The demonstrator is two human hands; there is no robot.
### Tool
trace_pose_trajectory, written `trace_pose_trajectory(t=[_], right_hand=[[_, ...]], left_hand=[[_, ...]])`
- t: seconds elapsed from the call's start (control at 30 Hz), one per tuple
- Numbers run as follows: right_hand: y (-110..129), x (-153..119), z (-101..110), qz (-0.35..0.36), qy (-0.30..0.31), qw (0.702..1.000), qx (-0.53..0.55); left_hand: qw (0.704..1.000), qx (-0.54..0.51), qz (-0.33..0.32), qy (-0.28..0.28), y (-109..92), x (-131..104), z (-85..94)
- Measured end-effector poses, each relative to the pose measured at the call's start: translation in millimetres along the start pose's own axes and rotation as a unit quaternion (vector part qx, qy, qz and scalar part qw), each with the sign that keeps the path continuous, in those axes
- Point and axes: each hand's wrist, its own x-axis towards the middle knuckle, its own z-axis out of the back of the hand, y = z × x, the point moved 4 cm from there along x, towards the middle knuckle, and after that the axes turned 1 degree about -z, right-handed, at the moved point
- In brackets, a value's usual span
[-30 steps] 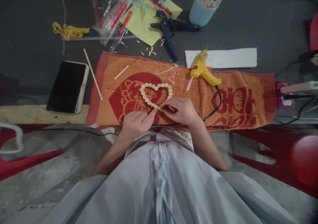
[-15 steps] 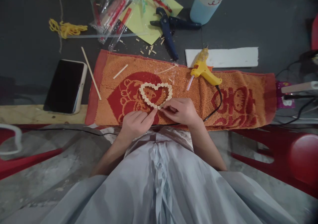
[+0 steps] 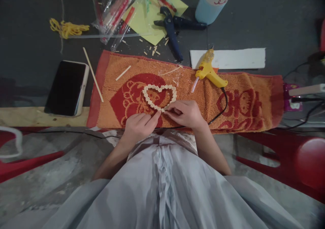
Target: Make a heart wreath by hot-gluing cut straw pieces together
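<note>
Surface [image 3: 254, 26] of dark grey matte board fills the top of the head view, with a pale wooden strip along its near edge at the left and rough concrete floor below. An orange terry towel [image 3: 198, 97] with red figures lies across it, nubbly and flat. On the towel rests a heart outline [image 3: 159, 97] built of short pale stick pieces. The left hand [image 3: 139, 124] lies knuckles up, its forefinger stretched to touch the heart's lower point. The right hand [image 3: 185, 113] pinches the heart's lower right edge between fingertips; both hands meet at that tip. Just right of the heart a yellow glue gun [image 3: 209, 72] lies on its side, black cord trailing toward the person. Behind it sits a white foam strip [image 3: 233, 58]. Dark blue cutters [image 3: 172, 29] lie on yellow paper [image 3: 144, 24] among wood chips. A black phone [image 3: 66, 88] lies left of the towel, a thin bamboo stick [image 3: 92, 74] between them. Red plastic chairs [image 3: 302, 161] flank the grey skirt
</note>
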Motion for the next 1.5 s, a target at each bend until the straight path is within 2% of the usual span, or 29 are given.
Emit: trace_pose_trajectory(t=[0.2,0.33,0.67,1.07,1.33,1.5], right_hand=[[-1,-3,0,-0.001,-0.02,1.0,-0.007],[1,-3,0,0.004,-0.024,1.0,-0.013],[3,-5,-1,0.037,-0.031,0.997,-0.059],[11,-6,2,0.101,-0.074,0.985,-0.117],[12,-5,3,0.093,-0.081,0.984,-0.126],[11,-5,3,0.09,-0.069,0.986,-0.12]], left_hand=[[1.0,-0.022,0.016,0.012,1,-4,-3.3],[1.0,-0.007,0.002,0.003,1,-2,-1.6],[1.0,0.001,0.004,0.03,1,-3,-2.1],[1.0,0.0,-0.006,0.019,1,-1,-1.3],[1.0,0.002,-0.015,0.008,1,0,-1.6],[0.999,-0.013,-0.019,0.027,1,-2,-3.8]])
